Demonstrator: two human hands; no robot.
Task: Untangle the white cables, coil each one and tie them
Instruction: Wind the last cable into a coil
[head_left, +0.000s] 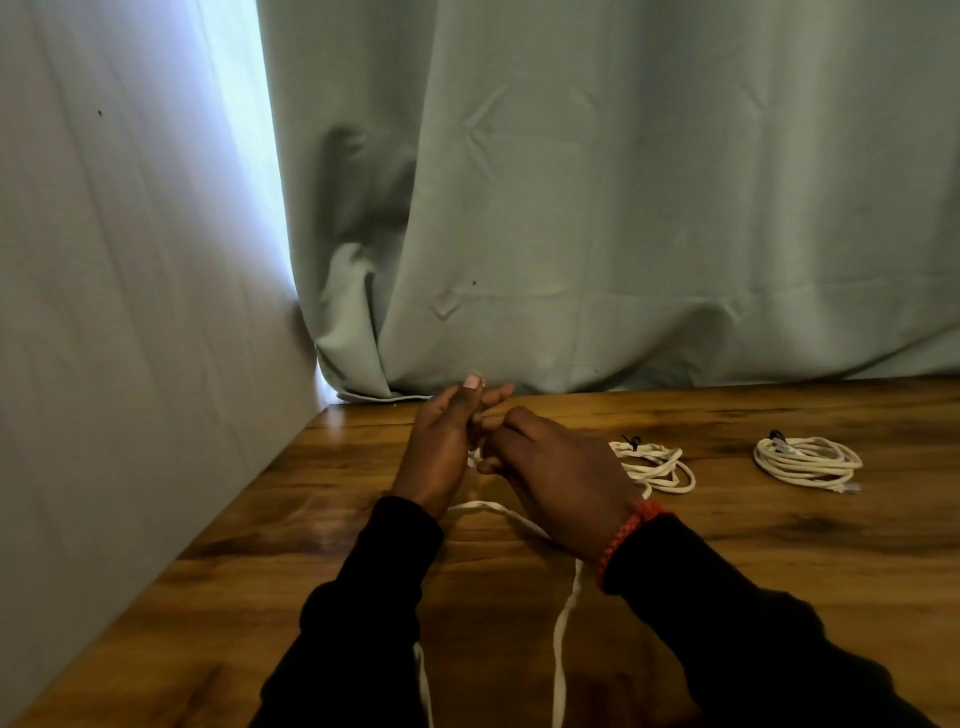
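Note:
A loose white cable (563, 623) runs from between my hands down toward me, one strand under my right wrist and another beside my left sleeve. My left hand (441, 447) and my right hand (550, 467) meet above the wooden table (779, 561), fingers curled round the cable's end between them; the grip itself is mostly hidden. Just right of my right hand lies a coiled white cable (660, 465) with a dark tie. Farther right lies a second coiled white cable (805, 460), also tied.
A grey-green curtain (623, 208) hangs along the table's far edge. A pale wall (130, 312) borders the table's left side. Dark sleeves cover both forearms, and a red bracelet (621, 540) sits on my right wrist.

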